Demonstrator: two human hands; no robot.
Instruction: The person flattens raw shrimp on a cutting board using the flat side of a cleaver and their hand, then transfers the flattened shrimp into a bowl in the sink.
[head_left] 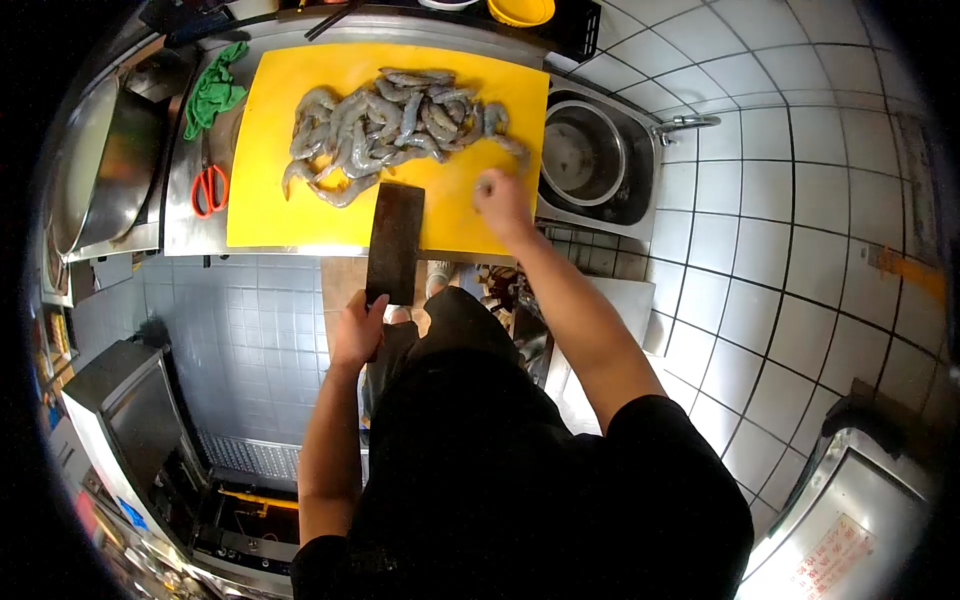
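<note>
My left hand (357, 330) is wrapped round the handle of a cleaver (397, 243). The broad dark blade points away from me and overlaps the front edge of a yellow cutting board (275, 190). A pile of raw grey shrimp (385, 125) covers the board's upper middle, with a few lying loose at its edges. Over the board's right side, my right hand (503, 208) is closed. A small greyish spot shows at its fingers, but what they hold, if anything, I cannot make out.
Red-handled scissors (210, 190) and a green cloth (214, 90) lie left of the board. A large metal pot (125, 170) stands further left. On the right, a round metal basin (618, 150) sits in a sink beside a faucet (690, 122). A yellow bowl (522, 10) stands behind.
</note>
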